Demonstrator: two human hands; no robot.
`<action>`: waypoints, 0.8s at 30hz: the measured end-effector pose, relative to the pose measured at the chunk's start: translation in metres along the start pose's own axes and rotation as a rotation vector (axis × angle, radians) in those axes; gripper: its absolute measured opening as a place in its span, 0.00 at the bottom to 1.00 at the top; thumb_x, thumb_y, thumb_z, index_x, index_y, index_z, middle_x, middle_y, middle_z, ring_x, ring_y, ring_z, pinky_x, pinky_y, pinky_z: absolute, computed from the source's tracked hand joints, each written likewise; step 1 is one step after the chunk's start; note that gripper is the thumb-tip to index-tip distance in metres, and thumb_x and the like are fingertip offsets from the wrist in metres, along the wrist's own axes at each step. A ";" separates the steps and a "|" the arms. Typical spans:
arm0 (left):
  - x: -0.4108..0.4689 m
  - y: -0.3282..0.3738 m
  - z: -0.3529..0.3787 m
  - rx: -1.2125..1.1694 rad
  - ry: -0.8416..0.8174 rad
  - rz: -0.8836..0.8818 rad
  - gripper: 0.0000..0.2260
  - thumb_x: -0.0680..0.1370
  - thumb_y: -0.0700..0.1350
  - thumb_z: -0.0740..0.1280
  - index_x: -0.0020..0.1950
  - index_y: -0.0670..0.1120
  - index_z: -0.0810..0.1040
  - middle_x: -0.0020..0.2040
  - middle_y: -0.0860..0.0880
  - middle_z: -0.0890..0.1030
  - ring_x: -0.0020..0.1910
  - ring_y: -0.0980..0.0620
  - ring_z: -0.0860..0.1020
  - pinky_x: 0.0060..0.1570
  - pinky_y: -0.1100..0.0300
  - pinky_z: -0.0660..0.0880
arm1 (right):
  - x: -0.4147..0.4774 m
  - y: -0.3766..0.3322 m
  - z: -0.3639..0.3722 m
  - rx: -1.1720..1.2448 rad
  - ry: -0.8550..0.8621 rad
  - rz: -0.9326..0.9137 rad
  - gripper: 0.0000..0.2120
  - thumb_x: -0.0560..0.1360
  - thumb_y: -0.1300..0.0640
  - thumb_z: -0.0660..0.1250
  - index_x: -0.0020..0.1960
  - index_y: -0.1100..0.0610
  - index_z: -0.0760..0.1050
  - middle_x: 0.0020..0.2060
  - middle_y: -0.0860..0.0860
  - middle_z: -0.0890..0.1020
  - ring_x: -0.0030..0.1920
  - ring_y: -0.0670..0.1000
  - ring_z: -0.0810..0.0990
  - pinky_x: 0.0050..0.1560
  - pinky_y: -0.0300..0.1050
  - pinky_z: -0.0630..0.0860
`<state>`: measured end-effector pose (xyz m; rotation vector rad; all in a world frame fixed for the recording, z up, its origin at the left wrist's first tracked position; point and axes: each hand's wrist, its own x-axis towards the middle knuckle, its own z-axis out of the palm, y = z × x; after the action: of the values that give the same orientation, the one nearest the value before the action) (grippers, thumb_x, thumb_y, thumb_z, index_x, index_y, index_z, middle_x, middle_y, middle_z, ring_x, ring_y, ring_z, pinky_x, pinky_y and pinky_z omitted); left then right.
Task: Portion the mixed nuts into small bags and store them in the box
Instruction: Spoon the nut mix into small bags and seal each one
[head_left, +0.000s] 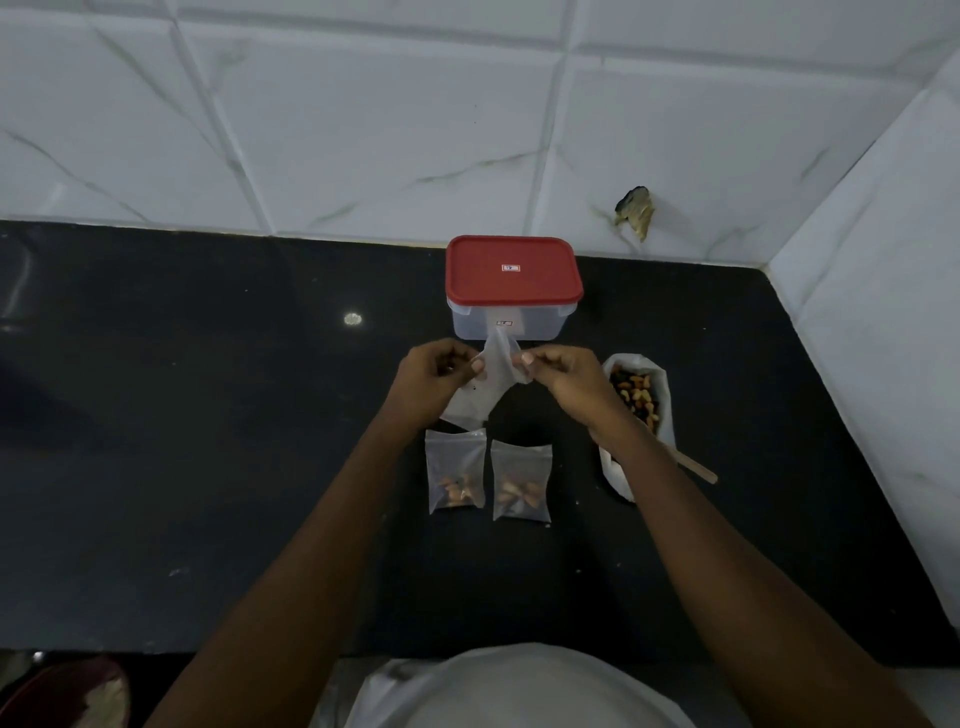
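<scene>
**Empty bag pinched between both hands, box lid on**

The black tabletop (208, 415) carries everything. The box (467, 322) sits at the back near the tiled wall, with its red lid (511, 270) on. To its right and nearer the person, the big bag of mixed nuts (636, 395) lies open. The left hand (431, 384) and right hand (566, 376) are just in front of the box, and each grip pinches a top edge of the same empty small bag (500, 364). Nearer the person, the first filled bag (455, 475) and the second filled bag (521, 483) lie flat side by side, a few nuts in each. A wooden handle (696, 467) pokes out past the right forearm.
</scene>
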<state>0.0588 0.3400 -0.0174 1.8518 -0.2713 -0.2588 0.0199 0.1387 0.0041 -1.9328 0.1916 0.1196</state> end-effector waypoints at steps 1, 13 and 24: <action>0.000 0.003 0.001 0.005 -0.035 0.012 0.04 0.77 0.42 0.70 0.50 0.44 0.81 0.45 0.50 0.84 0.43 0.57 0.81 0.44 0.63 0.74 | -0.004 -0.001 -0.005 0.062 -0.007 0.040 0.09 0.80 0.53 0.65 0.55 0.52 0.82 0.51 0.47 0.84 0.53 0.45 0.80 0.53 0.41 0.77; 0.002 0.009 0.020 0.107 -0.124 0.062 0.05 0.75 0.40 0.71 0.50 0.47 0.81 0.48 0.50 0.84 0.47 0.54 0.82 0.53 0.54 0.78 | -0.035 0.007 -0.045 0.280 -0.108 0.174 0.12 0.75 0.69 0.67 0.54 0.57 0.82 0.50 0.53 0.85 0.50 0.52 0.84 0.47 0.42 0.81; -0.013 0.025 0.041 0.387 -0.359 0.144 0.39 0.68 0.50 0.78 0.75 0.54 0.64 0.72 0.52 0.69 0.71 0.54 0.65 0.70 0.52 0.63 | -0.050 0.010 -0.056 0.018 -0.173 0.206 0.07 0.71 0.57 0.76 0.50 0.53 0.83 0.47 0.46 0.84 0.51 0.44 0.82 0.51 0.41 0.78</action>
<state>0.0322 0.2999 -0.0043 2.1475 -0.7437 -0.4651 -0.0314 0.0871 0.0237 -1.8698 0.2742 0.4188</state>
